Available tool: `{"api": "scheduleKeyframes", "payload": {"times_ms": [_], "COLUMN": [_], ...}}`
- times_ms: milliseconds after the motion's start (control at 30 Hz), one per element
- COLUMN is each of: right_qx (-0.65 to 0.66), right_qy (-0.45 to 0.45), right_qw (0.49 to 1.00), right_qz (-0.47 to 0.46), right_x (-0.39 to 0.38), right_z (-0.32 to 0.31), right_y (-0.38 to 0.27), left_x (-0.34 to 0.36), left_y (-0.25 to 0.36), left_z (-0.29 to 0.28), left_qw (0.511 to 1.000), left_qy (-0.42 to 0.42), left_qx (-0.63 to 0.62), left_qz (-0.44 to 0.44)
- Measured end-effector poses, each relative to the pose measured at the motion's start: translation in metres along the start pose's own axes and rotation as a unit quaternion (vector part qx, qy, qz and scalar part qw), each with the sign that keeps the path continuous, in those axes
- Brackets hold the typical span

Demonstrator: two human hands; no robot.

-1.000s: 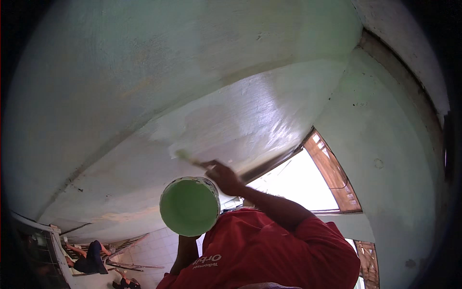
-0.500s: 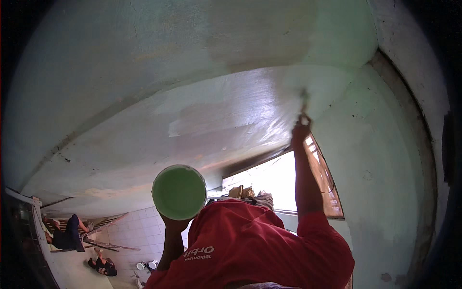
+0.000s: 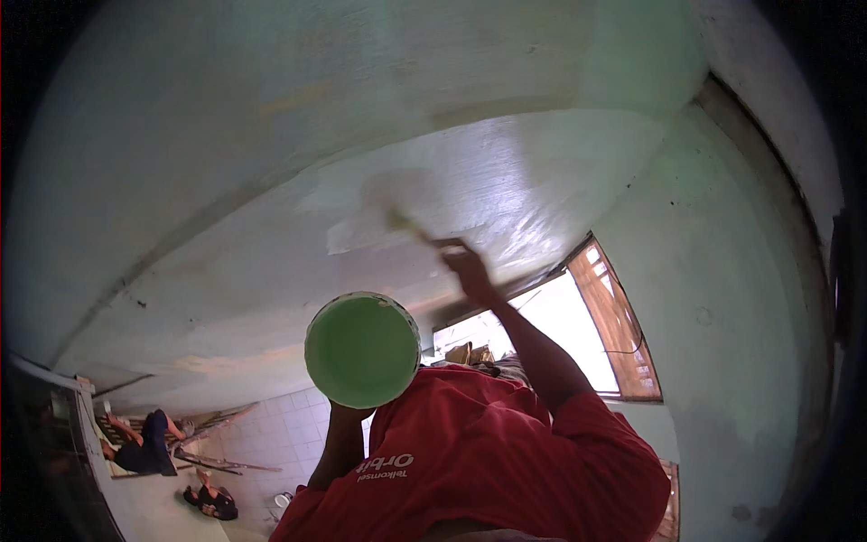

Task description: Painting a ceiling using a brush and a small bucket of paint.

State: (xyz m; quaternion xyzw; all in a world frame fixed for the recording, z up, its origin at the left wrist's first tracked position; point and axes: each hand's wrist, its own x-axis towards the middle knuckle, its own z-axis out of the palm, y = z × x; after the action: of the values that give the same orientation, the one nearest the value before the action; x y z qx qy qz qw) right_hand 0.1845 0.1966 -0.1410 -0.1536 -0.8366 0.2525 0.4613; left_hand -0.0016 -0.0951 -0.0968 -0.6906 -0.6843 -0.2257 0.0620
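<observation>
My left hand (image 3: 349,415) holds up a round bucket of light green paint (image 3: 361,350) in front of my red shirt; its fingers are mostly hidden beneath. My right hand (image 3: 467,268) is closed round the handle of a paintbrush (image 3: 403,223), reaching up and to the left of the window. Motion smears the bristles, which are at or very near the wall (image 3: 298,244). Fresh paint shines wet on the wall to the right of the brush, while duller patches show to its left.
A bright window opening (image 3: 551,330) with a wooden shutter (image 3: 614,325) lies below my right arm. Far below at left, one person (image 3: 149,443) lies on a slatted bench and another (image 3: 212,499) is near the tiled floor (image 3: 280,429). A dark-edged beam (image 3: 750,126) runs along the right.
My right hand has swept the paintbrush left and down across the wall, away from the right corner. The paint bucket has shifted slightly right and up in view.
</observation>
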Motion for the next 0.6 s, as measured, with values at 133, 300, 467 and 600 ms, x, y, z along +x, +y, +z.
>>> {"api": "scheduleKeyframes", "payload": {"times_ms": [133,300,467,600], "right_qx": [0.235,0.06,0.003,0.048], "right_qy": [0.195,0.455,0.39,0.396], "right_qw": [0.851,0.808,0.853,0.866], "right_qz": [0.427,0.369,0.347,0.303], "right_x": [-0.058,-0.092,-0.016,0.025], "right_z": [-0.138,-0.247,-0.239,-0.207], "right_y": [0.073,0.078,-0.034,-0.08], "left_x": [0.007,0.008,0.034,0.049], "left_y": [0.023,0.024,0.037,0.038], "left_z": [-0.029,-0.041,-0.058,-0.049], "left_qw": [0.913,0.868,0.798,0.828], "left_qy": [0.177,0.185,0.25,0.214], "left_qx": [-0.342,-0.393,-0.487,-0.477], "left_qz": [-0.137,-0.24,-0.253,-0.202]}}
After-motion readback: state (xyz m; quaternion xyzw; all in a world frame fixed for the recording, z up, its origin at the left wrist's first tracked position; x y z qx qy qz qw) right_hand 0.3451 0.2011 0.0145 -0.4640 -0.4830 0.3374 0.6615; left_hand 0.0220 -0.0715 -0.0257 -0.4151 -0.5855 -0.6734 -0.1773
